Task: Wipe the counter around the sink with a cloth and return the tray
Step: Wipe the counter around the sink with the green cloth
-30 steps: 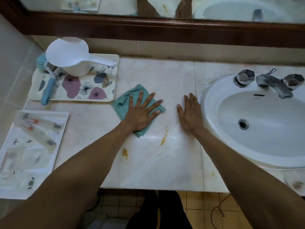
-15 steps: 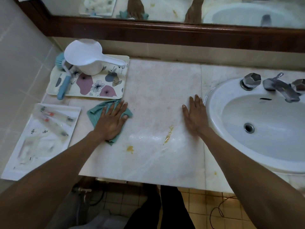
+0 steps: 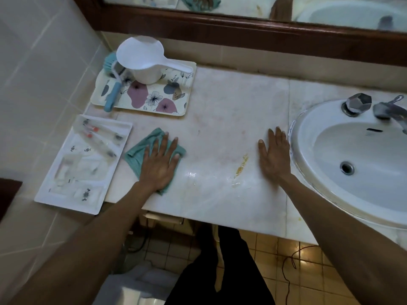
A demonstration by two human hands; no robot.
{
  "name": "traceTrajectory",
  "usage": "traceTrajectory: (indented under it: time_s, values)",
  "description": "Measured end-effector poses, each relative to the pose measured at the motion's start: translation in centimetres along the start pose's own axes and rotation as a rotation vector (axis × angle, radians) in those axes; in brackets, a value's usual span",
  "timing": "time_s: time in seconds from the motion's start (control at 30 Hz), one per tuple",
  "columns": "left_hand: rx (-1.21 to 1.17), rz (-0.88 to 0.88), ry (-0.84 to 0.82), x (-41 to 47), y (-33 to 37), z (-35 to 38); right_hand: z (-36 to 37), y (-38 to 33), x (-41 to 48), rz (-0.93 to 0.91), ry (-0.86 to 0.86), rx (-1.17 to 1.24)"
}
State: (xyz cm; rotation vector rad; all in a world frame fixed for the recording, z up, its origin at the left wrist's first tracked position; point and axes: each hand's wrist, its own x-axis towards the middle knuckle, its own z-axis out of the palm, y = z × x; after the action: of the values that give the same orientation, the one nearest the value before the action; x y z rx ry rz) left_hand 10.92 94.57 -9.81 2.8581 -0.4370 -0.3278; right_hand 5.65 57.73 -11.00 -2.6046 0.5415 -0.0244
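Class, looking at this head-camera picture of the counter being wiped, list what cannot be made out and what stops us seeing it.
1. Tap: blurred and cut off by the right edge.
2. Cloth: its middle is hidden under the left hand.
3. White tray: its contents are too small and pale to name.
4. Brush: its bristles are partly hidden behind the white scoop.

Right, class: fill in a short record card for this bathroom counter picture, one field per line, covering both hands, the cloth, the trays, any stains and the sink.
left hand: flat, pressing the teal cloth on the counter
right hand: flat on bare counter beside the sink, holding nothing
floral tray: at back left, carries a white scoop and a blue brush
white tray: at left edge, overhanging the front
stain: yellow streak between the hands, not yet wiped
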Motion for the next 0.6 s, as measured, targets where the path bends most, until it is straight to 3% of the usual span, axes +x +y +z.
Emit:
traceTrajectory:
  time_s: [0.1,0.2,0.33,0.4,0.47,0.6]
  values:
    - [-0.019,-0.022,0.040,-0.7,3.4,1.7,0.2,-0.8,-0.7,0.045,0.003,-0.012]
    - [0.033,0.200,-0.011,-5.0,5.7,3.2,0.3,-1.8,-1.0,0.089,-0.006,-0.017]
    - [0.142,0.475,-0.058,-7.3,1.2,2.2,0.1,-2.9,-1.0,0.154,-0.042,0.011]
    - [0.144,0.386,-0.041,-6.0,-1.2,1.4,0.0,-3.0,-1.3,0.153,-0.055,0.019]
    - [0.091,0.174,-0.027,-4.0,-1.3,0.8,-0.1,-2.8,-1.9,0.126,-0.065,0.017]
    - [0.020,-0.079,0.009,-2.5,3.6,1.7,-0.1,-1.8,-3.6,0.061,-0.069,-0.012]
